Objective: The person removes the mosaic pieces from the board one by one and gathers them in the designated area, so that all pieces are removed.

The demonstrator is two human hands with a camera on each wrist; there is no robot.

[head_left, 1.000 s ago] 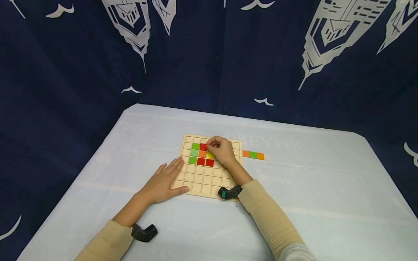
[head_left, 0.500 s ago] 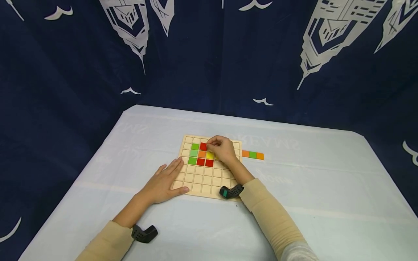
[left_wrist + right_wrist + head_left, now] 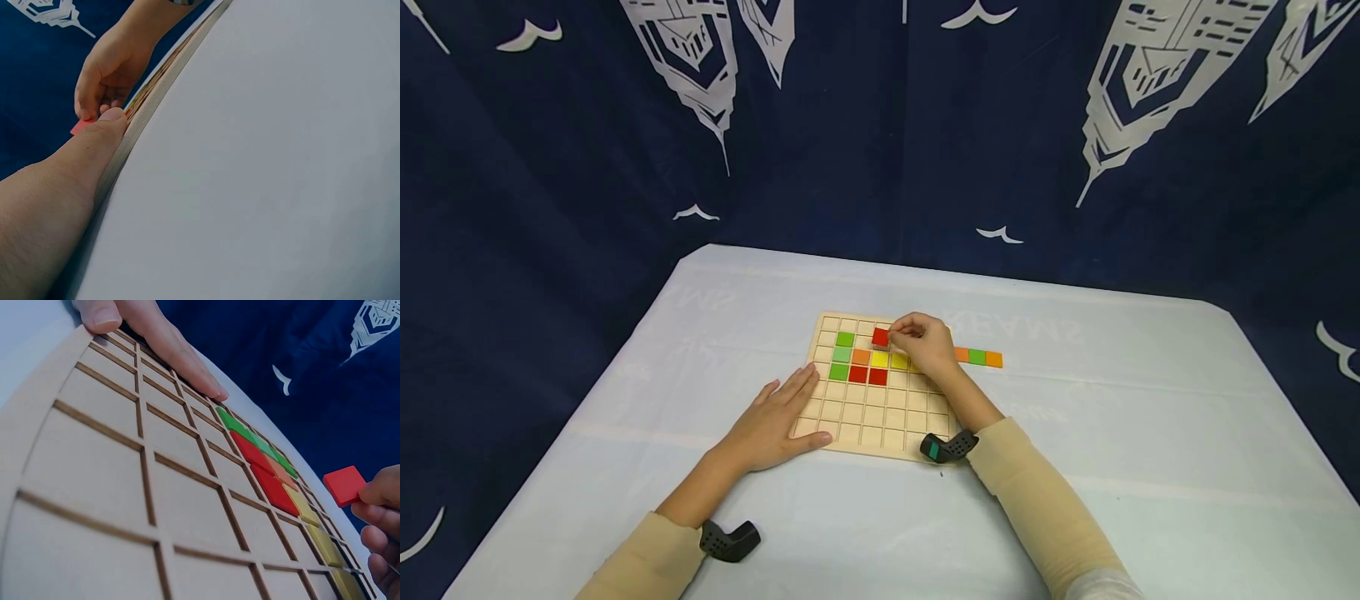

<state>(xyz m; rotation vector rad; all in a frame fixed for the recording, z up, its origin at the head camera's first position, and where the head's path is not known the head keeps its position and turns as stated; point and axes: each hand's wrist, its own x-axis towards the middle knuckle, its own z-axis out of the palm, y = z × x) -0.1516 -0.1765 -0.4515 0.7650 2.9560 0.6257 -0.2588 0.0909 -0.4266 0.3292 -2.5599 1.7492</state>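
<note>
Between the thumb and fingers of my right hand [image 3: 925,346] is a red square tile [image 3: 344,485], lifted just above the board's far rows. The wooden grid board [image 3: 865,417] lies flat on the table. Set in its cells are green tiles [image 3: 845,339], a light green tile [image 3: 842,355], an orange tile [image 3: 861,357], two red tiles [image 3: 877,377] and a row of yellow tiles [image 3: 879,358], partly hidden by my right hand. My left hand [image 3: 767,425] rests with straight fingers along the board's left edge, thumb [image 3: 106,128] on the near left corner.
To the right of the board lies a short row of loose tiles [image 3: 977,357], orange and green. A white cloth covers the table [image 3: 1112,467]. Behind it hangs a dark blue curtain [image 3: 850,150] with white prints.
My right hand has lifted the red tile out of the cell beside the far green tile and moved it slightly right. That cell now shows bare wood. My left hand stays in place.
</note>
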